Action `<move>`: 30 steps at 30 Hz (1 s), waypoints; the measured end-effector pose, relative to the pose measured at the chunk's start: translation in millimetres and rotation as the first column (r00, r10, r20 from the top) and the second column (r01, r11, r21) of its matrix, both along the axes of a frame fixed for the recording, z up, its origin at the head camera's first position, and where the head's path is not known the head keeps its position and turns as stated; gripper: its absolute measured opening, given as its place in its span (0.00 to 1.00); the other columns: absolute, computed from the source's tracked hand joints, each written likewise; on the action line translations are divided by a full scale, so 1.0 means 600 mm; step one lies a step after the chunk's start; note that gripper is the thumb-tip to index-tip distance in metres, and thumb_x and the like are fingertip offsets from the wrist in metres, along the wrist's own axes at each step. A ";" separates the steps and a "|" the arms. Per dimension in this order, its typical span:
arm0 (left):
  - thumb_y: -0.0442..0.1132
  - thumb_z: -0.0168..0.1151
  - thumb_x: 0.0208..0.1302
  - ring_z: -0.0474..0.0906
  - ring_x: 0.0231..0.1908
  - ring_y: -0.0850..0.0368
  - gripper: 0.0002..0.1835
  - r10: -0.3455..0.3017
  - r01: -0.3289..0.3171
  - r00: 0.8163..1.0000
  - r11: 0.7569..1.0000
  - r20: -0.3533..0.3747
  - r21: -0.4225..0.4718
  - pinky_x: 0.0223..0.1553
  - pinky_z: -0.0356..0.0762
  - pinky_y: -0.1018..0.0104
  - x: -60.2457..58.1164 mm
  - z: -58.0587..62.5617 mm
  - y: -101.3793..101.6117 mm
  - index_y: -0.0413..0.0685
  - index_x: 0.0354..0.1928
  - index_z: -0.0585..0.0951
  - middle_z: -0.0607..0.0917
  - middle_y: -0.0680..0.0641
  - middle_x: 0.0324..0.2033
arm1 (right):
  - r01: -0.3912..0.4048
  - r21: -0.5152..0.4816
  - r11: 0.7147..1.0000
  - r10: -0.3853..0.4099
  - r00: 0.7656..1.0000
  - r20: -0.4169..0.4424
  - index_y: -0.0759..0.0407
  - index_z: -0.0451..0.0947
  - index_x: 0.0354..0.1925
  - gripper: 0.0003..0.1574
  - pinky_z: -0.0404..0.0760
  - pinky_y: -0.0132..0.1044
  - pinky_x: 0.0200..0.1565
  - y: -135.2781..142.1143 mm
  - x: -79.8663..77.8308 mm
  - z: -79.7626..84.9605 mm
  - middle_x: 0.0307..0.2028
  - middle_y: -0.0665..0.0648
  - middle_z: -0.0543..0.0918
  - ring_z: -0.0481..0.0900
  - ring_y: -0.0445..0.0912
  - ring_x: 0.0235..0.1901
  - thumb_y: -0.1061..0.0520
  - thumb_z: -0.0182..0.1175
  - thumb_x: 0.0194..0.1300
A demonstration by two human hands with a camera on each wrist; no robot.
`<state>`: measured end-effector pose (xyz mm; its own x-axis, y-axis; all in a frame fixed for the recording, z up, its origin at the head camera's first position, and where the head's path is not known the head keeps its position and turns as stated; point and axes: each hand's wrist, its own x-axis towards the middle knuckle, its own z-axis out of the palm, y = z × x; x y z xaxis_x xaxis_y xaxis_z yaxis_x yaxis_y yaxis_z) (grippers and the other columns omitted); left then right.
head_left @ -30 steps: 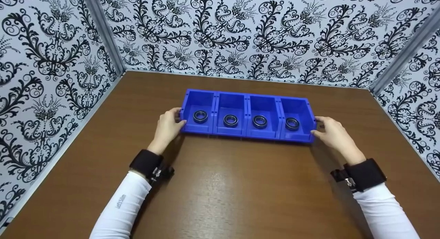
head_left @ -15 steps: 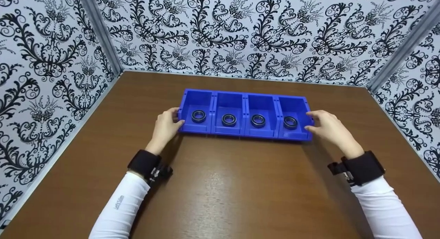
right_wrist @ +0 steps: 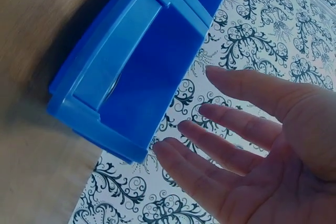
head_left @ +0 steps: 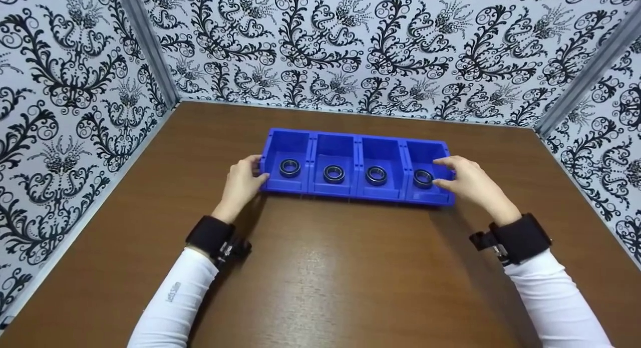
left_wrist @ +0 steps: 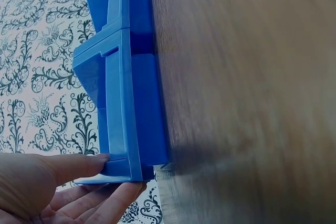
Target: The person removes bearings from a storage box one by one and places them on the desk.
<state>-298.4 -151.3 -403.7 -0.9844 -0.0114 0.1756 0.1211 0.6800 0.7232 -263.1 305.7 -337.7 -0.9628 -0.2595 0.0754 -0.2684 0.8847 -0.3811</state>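
A blue storage bin (head_left: 330, 189) with several side-by-side compartments sits on the table. One black-and-silver ball bearing lies in each compartment, such as the leftmost bearing (head_left: 290, 175) and the rightmost bearing (head_left: 423, 185). My left hand (head_left: 240, 188) grips the bin's left end; in the left wrist view the thumb (left_wrist: 79, 167) lies on the front lip and the fingers are against the side wall. My right hand (head_left: 470, 183) hovers over the rightmost compartment beside its bearing, thumb and fingers spread and nothing held. From the right wrist, that hand (right_wrist: 252, 145) appears apart from the bin (right_wrist: 113, 56).
Brown wooden tabletop (head_left: 310, 268) extends in front of the bin and to both sides. Patterned black-and-white panels (head_left: 320, 52) stand behind and at the sides, joined by grey corner posts (head_left: 150, 45).
My right hand has let go of the bin's right end and moved left and up over the rightmost compartment. The left hand keeps its grip; the bearings stay in their compartments.
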 end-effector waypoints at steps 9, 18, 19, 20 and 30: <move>0.32 0.67 0.65 0.84 0.59 0.38 0.27 0.001 -0.001 1.000 1.000 0.005 -0.009 0.64 0.79 0.45 0.000 0.000 0.000 0.33 0.66 0.76 0.85 0.31 0.57 | -0.008 -0.006 1.000 0.008 1.000 0.030 0.75 0.72 0.65 0.33 0.74 0.67 0.64 -0.011 -0.013 -0.010 0.63 0.79 0.76 0.75 0.74 0.62 0.59 0.65 0.67; 0.32 0.67 0.66 0.83 0.60 0.37 0.27 0.007 -0.007 1.000 1.000 0.019 -0.005 0.64 0.79 0.45 -0.001 0.000 -0.001 0.32 0.66 0.76 0.85 0.30 0.58 | -0.017 0.003 1.000 0.017 0.999 0.032 0.76 0.73 0.64 0.32 0.73 0.66 0.66 -0.022 -0.029 -0.022 0.63 0.79 0.76 0.75 0.73 0.63 0.60 0.64 0.68; 0.32 0.67 0.66 0.83 0.60 0.37 0.27 0.006 -0.006 1.000 1.000 0.018 -0.004 0.64 0.79 0.45 -0.001 0.000 -0.002 0.32 0.66 0.76 0.85 0.30 0.58 | -0.016 0.003 1.000 0.016 0.999 0.035 0.76 0.73 0.64 0.32 0.73 0.66 0.66 -0.023 -0.031 -0.024 0.63 0.79 0.76 0.75 0.72 0.63 0.60 0.64 0.67; 0.32 0.67 0.66 0.83 0.60 0.37 0.27 0.006 -0.006 1.000 1.000 0.018 -0.004 0.64 0.79 0.45 -0.001 0.000 -0.002 0.32 0.66 0.76 0.85 0.30 0.58 | -0.013 0.005 1.000 0.013 0.999 0.040 0.76 0.72 0.64 0.32 0.72 0.66 0.66 -0.024 -0.032 -0.025 0.63 0.79 0.76 0.75 0.72 0.63 0.60 0.64 0.67; 0.32 0.67 0.66 0.83 0.60 0.37 0.27 -0.001 0.001 1.000 1.000 0.006 0.004 0.64 0.79 0.45 -0.002 -0.002 -0.002 0.31 0.65 0.76 0.85 0.30 0.57 | -0.002 0.053 0.999 -0.001 0.998 0.068 0.77 0.69 0.67 0.34 0.67 0.67 0.71 -0.027 -0.050 -0.044 0.65 0.79 0.74 0.68 0.75 0.68 0.62 0.62 0.67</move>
<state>-299.6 -152.5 -404.7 -0.9854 -0.0110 0.1697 0.1176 0.6769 0.7266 -292.9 289.8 -364.1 -0.9651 -0.2619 -0.0041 -0.2439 0.9041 -0.3510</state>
